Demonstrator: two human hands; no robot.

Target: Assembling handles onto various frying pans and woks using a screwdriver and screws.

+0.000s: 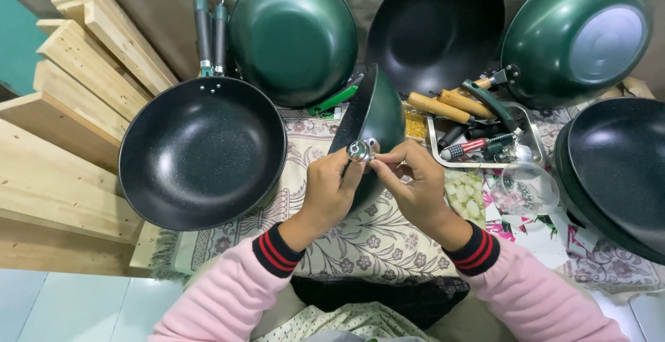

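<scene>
Both hands, left hand (325,193) and right hand (415,186), are pinching shut on the small silver metal handle fitting (360,151) at the 6 o'clock rim of the tilted dark-green speckled wok (381,110); seating it likely needs steady alignment.

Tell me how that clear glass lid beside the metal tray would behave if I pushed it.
The glass lid, domed and round, would probably rock or slide on the paper scraps. Being glass, it looks fragile and likely slippery to grip.
</scene>
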